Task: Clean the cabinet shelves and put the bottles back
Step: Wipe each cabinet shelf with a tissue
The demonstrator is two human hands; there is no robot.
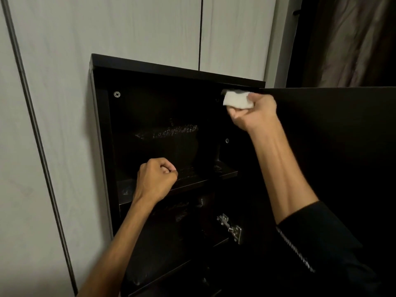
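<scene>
One white cloth (236, 100) gripped in right hand (254, 113).

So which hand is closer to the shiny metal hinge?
Left. The left hand is curled in a fist just up and left of the hinge; the right hand is high up, holding a white cloth.

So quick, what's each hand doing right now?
Left hand: curled into a fist, holding nothing visible.
Right hand: gripping a white wipe at the cabinet's top corner.
</scene>
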